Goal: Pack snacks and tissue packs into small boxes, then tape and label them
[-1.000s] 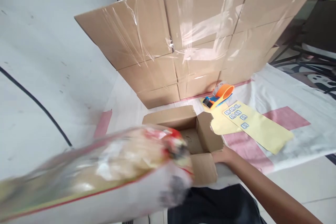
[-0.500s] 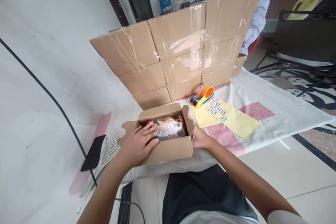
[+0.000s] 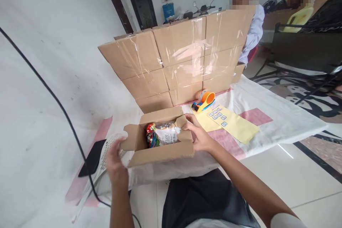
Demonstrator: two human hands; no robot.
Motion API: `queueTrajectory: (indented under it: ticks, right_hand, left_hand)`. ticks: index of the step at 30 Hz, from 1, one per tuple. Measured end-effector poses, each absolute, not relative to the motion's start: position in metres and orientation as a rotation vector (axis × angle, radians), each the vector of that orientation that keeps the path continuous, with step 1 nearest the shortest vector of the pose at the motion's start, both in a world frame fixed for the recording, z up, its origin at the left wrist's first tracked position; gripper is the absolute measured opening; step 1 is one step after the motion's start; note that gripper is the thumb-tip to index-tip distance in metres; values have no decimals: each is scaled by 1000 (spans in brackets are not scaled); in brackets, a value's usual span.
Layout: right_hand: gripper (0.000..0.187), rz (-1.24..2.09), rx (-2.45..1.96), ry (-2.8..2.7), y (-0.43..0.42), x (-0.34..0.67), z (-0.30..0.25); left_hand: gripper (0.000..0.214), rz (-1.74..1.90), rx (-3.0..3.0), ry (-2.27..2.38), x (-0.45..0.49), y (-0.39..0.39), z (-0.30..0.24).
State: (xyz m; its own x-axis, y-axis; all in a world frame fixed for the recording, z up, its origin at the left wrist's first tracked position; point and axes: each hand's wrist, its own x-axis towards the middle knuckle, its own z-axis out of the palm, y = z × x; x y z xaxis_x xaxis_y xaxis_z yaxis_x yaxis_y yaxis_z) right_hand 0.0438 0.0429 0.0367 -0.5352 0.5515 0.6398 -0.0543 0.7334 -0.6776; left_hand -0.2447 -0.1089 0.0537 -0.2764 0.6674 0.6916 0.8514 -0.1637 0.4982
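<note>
A small cardboard box (image 3: 162, 155) stands on the table with its top flaps up. Inside lies a shiny plastic packet (image 3: 168, 135) with red, yellow and green at its left end and a white printed label. My right hand (image 3: 199, 135) is at the box's right end, thumb and fingers on the short right flap (image 3: 185, 134), which leans inward over the packet. At the other end, my left hand (image 3: 116, 156) is beside the outspread left flap (image 3: 129, 137), its fingers stretched and slightly blurred. Whether they touch the flap I cannot tell.
Behind the box rises a wall of taped cardboard boxes (image 3: 184, 67). An orange tape dispenser (image 3: 207, 99) sits by yellow sticker sheets (image 3: 240, 128) on the right. A white fly swatter (image 3: 107, 153), a black flat object (image 3: 92, 158) and a black cable (image 3: 61, 105) are left. Another person (image 3: 252, 35) is beyond.
My left hand has come off the packet and moved left to the left flap. The right flap has been bent inward by my right hand. More of the packet's colourful end shows.
</note>
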Motion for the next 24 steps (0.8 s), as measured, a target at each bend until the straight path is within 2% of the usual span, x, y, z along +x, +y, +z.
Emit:
queueTrajectory:
  ticks: [2,3,5,7,10,11,14,18,21,24]
  right_hand:
    - [50,824,-384,-1994,42,41,43]
    - [51,825,-395,-2004,41,41,45]
    - [59,863,-429,-2060,40,48,43]
    - [76,978,-434,-2066,44,65,37]
    - [86,1015,-702,-1743,70,97,27]
    - [84,954,-900,-1587,85,106,25]
    - [67,776,-1398,-1310,140,113,25]
    - [24,726,-1509,-1375,193,91,30]
    - [26,642,-1453,-1433,193,85,33]
    - [24,560,-1300,-1490,167,98,37]
  left_hand:
    - [90,-1549,-1841,-1769,-253,-114,28]
    - [88,-1585,-1907,-1729,-253,-115,22]
    - [69,-1584,-1913,-1810,-250,-112,22]
    - [54,-1528,-1703,-2058,-241,-106,37]
    - [70,-1434,-1490,-2268,-227,-99,66]
    - [70,-1334,-1533,-2264,-222,-96,75]
    - [49,-830,-1788,-2151,-212,-88,99]
    - [68,-345,-2192,-2096,-198,-70,121]
    - [63,-224,-2186,-2174,-185,-56,129]
    - [56,-297,-2069,-2233,-187,-41,136]
